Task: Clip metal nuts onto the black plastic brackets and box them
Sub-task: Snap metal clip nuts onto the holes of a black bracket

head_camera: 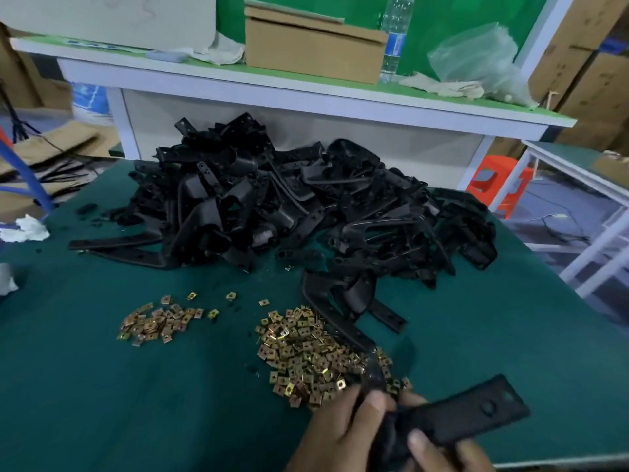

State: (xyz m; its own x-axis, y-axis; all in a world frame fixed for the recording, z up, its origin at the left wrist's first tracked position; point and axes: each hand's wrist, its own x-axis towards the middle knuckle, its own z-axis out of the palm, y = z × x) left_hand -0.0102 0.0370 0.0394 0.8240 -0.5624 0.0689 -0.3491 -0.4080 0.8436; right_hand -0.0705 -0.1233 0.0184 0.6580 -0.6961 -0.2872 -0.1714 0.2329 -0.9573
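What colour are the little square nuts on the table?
The nuts are shiny gold, clearest in the head view.

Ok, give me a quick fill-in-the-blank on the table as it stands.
1. The left hand and right hand hold one long black plastic ____.
2. Square gold metal nuts lie in ____ piles on the green mat.
3. The brown cardboard box stands beside a clear plastic ____.
Missing: bracket; two; bottle.
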